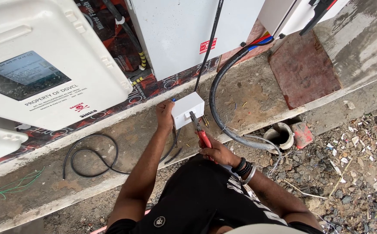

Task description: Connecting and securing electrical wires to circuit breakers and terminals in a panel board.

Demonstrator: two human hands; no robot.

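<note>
- Head view, progress: small white box sits on the concrete ledge, directly in front of both hands, and the work on it looks to be in its middle stage. The box is already in its place under the thin black cable that comes down from the grey cabinet above the hands. The pliers are at its front face, so the wiring seems not finished.
- Bits of cut wire lie on the ledge to the right of the box, and a loose black cable loop lies well to the left of the left hand.
- Left hand: the arm is stretched forward and the fingers grasp the left side of the box, steadying it.
- Right hand: it is clenched around the red handles of the pliers, with the wrist bent and bracelets on it. The tip touches the box, but what it grips I cannot tell; it is too small.
</note>
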